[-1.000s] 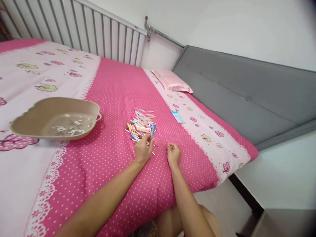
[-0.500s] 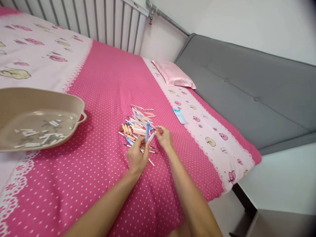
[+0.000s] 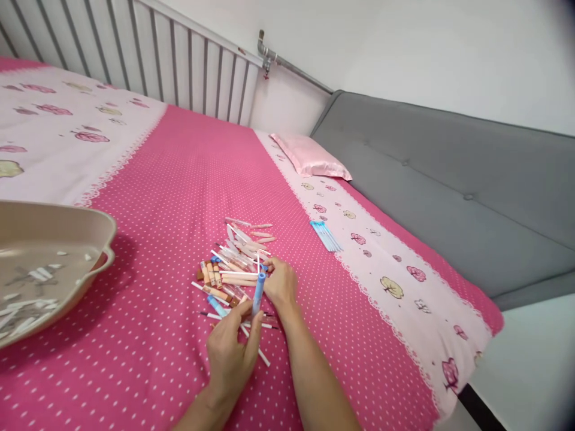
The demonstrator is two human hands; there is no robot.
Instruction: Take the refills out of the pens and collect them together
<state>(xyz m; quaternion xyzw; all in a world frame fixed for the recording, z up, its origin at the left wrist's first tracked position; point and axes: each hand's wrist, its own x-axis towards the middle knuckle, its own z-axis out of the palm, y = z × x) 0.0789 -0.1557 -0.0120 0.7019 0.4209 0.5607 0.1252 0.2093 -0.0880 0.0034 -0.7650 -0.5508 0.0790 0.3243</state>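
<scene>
Between the thumb and fingers of my left hand [image 3: 231,350] a blue pen barrel [image 3: 258,293] stands nearly upright. My right hand [image 3: 281,287] is at the right side of a pile of pen parts [image 3: 238,279], its fingers closed beside a small blue piece [image 3: 263,267]. Whether that piece is in its grip I cannot tell. The pile mixes white sticks, clear and pale pink tubes, and orange-brown barrels [image 3: 211,273]. A light-blue barrel [image 3: 217,305] lies at its near left edge.
At the left a beige basin [image 3: 101,230] with a loop handle holds many small white pieces. A row of light-blue pens [image 3: 326,235] lies to the right on the bedspread [image 3: 171,341]. Farther back are a pink pillow [image 3: 309,155] and a grey headboard [image 3: 426,197].
My right hand has moved left, to the right edge of the pile. My left hand still holds the blue barrel. The view has tilted up, and the basin sits farther left.
</scene>
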